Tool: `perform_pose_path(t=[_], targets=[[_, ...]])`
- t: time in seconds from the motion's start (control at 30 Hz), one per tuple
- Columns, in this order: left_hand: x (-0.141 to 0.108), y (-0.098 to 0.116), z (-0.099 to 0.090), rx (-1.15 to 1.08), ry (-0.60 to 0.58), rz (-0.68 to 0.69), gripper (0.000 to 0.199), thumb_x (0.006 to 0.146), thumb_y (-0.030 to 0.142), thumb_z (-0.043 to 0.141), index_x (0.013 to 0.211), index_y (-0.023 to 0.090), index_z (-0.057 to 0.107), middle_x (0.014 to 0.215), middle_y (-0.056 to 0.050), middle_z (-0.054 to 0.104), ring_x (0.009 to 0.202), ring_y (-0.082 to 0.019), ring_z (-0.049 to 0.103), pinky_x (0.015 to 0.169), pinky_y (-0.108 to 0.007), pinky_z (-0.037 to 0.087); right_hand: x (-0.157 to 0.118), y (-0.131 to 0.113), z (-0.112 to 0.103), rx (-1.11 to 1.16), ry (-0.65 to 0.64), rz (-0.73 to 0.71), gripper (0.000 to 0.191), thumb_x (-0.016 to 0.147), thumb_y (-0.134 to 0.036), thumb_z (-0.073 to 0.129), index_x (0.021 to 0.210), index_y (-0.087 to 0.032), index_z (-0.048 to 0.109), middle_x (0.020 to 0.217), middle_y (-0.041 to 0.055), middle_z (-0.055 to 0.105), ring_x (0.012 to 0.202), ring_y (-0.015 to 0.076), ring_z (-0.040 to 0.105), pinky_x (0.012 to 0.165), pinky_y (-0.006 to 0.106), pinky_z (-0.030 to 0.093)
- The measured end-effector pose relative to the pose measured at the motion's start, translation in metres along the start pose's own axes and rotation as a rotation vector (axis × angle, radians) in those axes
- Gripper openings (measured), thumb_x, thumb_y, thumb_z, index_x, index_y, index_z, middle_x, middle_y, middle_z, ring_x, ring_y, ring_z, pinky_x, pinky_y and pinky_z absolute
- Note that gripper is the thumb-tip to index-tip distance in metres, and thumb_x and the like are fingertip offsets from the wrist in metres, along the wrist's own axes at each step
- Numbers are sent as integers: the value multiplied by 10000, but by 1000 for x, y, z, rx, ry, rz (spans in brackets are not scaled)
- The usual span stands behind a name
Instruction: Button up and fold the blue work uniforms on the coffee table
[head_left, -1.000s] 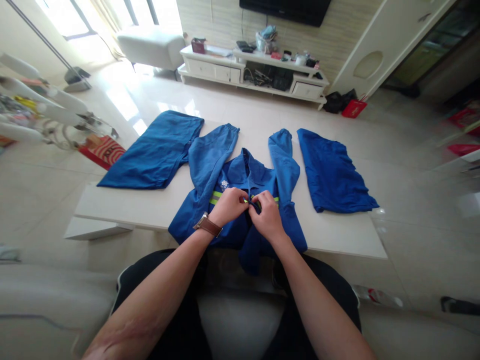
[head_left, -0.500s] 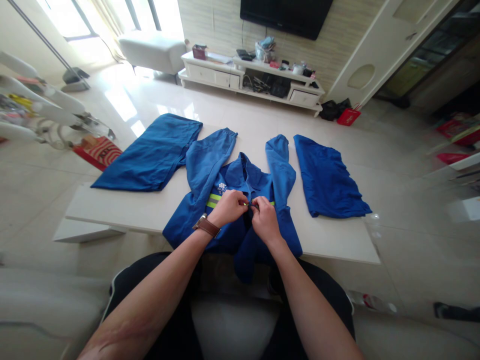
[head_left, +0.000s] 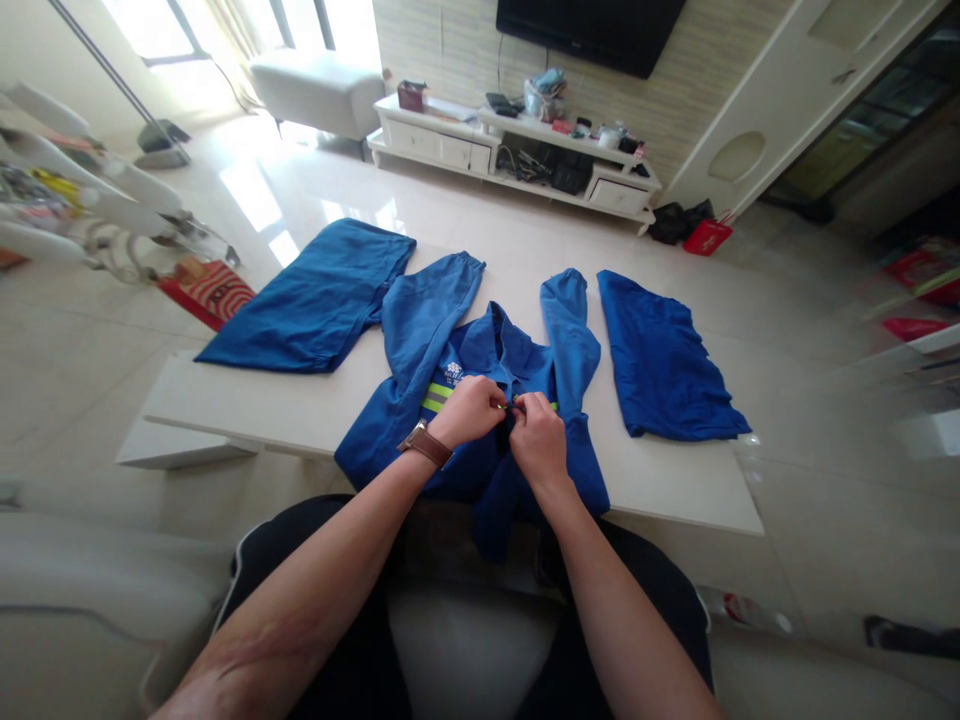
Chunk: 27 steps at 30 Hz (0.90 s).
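jacket point(head_left: 480, 470), centre: matt creased cloth | table point(head_left: 675, 480), lower right: smooth, low sheen | floor point(head_left: 300, 190), upper left: glossy tile, mirror-like | watch strap point(head_left: 433, 448), centre: leather-look, matt

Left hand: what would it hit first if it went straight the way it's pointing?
Most likely the right hand, just across from it at the front of the jacket; depth between them is unclear.

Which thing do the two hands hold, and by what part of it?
The jacket: the left hand and right hand pinch its front opening, level with the stripe.
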<state>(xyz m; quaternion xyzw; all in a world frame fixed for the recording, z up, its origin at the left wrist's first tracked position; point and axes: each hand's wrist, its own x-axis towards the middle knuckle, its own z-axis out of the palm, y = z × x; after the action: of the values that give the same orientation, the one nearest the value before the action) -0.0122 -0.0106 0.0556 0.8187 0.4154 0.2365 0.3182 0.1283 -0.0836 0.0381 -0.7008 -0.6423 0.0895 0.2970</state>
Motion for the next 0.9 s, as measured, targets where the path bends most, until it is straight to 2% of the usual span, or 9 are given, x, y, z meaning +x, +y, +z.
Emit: perform_pose_path(t=[0.2, 0.5, 0.7, 0.8, 0.9], targets=[[-2, 1, 2, 78, 31, 6, 199, 717, 108, 614, 730, 164, 805, 719, -76, 725, 698, -193, 627, 686, -289, 437, 6, 4, -2, 121, 7, 53, 87, 884, -182, 556, 826, -231, 600, 893, 56, 678, 867, 238, 627, 781, 335, 453], [-6, -1, -2, 108, 5, 16, 193, 740, 128, 618, 741, 159, 809, 705, -75, 724, 666, -174, 606, 669, -281, 424, 10, 12, -4, 275, -37, -42, 127, 877, -293, 602, 777, -222, 568, 866, 36, 615, 808, 199, 605, 750, 316, 469], [-5, 2, -1, 105, -15, 17, 201, 772, 144, 619, 774, 153, 821, 737, -71, 735, 676, -164, 614, 666, -267, 429, 12, 13, -2, 337, -16, -27, 80, 841, -281, 617, 891, -219, 612, 897, 48, 668, 828, 212, 633, 774, 331, 500], [-6, 2, 1, 109, -21, 32, 200, 773, 148, 620, 762, 158, 819, 724, -66, 729, 657, -159, 600, 648, -270, 408, 12, 11, -3, 398, -33, -10, 163, 824, -251, 608, 980, -222, 647, 914, 45, 708, 824, 212, 668, 777, 327, 524], [-6, 2, 2, 107, -20, 35, 204, 767, 143, 615, 752, 158, 817, 706, -64, 721, 642, -156, 591, 633, -273, 390, 13, 8, -4, 400, -37, -1, 155, 804, -239, 601, 942, -228, 669, 872, 37, 721, 798, 210, 682, 762, 321, 532]])
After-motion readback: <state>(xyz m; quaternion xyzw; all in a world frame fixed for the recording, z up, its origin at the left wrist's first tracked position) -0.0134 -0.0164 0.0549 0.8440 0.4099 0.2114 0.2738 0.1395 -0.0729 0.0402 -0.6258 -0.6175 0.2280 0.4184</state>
